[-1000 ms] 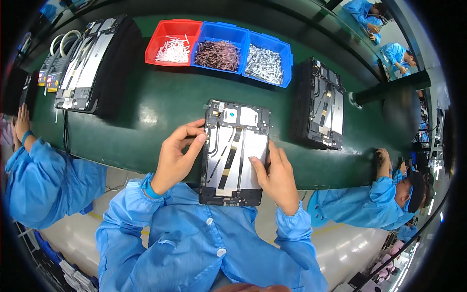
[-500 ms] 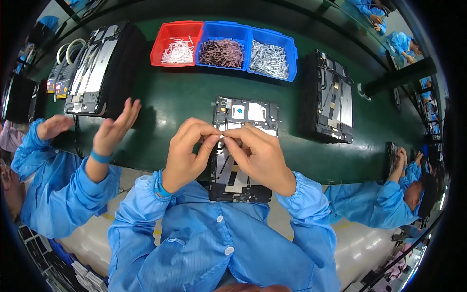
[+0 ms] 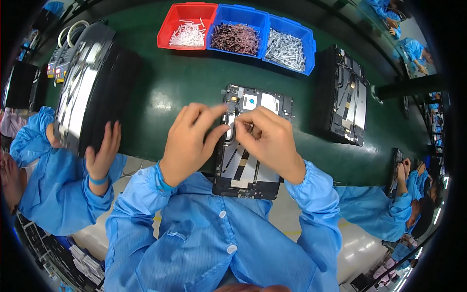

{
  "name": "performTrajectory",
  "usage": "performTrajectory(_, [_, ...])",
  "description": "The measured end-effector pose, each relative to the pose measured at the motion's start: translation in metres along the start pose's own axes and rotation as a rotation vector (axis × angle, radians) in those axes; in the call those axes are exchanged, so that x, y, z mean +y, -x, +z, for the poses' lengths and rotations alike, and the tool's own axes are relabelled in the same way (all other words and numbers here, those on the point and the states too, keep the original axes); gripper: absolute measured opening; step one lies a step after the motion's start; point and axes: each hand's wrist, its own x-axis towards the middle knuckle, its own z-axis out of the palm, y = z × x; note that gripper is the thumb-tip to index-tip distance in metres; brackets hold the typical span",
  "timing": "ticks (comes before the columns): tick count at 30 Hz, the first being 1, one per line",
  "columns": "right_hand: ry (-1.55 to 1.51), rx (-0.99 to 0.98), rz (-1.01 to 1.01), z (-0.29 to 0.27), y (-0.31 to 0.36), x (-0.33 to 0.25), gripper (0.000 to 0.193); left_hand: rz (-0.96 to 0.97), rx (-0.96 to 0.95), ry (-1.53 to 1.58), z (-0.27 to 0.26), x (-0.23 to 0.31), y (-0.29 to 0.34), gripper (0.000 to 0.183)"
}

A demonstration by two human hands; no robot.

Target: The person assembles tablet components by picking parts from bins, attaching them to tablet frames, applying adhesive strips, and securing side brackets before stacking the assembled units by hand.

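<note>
Both hands are bunched together over the upper half of the panel. The left hand [image 3: 192, 138] has its fingers curled and thumb stretched toward the right one, pinching at something small near the panel's upper left; can't make out what it is. The right hand [image 3: 270, 138] is curled nearly closed, fingertips pressed down at the same spot, and whether it actually grips anything I can't tell.

The thing under them is a flat dark tablet-style back panel [image 3: 250, 168] with silver strips and a small white-and-blue square label near its top edge. It lies at the near edge of the green table [image 3: 185, 82], long axis running 12 to 6, bottom end hanging over the edge toward the person.

Out at 12 o'clock sit three open bins in a row: a red bin [image 3: 187, 27] of white bits, a blue bin [image 3: 237, 31] of dark brownish bits, and another blue bin at the right [image 3: 289, 44] of silvery bits. At 2 o'clock there's a stack of similar dark panels [image 3: 345, 97]. At 10 o'clock a black tray stack [image 3: 90, 82] leans, with a co-worker's hand [image 3: 103, 153] against its near end.
</note>
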Motion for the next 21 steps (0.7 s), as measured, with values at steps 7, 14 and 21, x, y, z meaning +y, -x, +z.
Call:
performTrajectory(7, [-0.013,-0.063,0.039,0.012,-0.007,0.027,0.007,-0.821,-0.297,0.899,0.01,-0.033,-0.001,0.024])
performTrajectory(14, [0.063,-0.03,-0.01,0.021,-0.007,0.033,0.006,-0.908,-0.37,0.913,0.012,-0.04,-0.015,0.017])
performTrajectory(21, [0.151,-0.102,-0.023,0.015,-0.006,0.031,0.01,-0.929,-0.402,0.871,0.011,-0.04,-0.02,0.014])
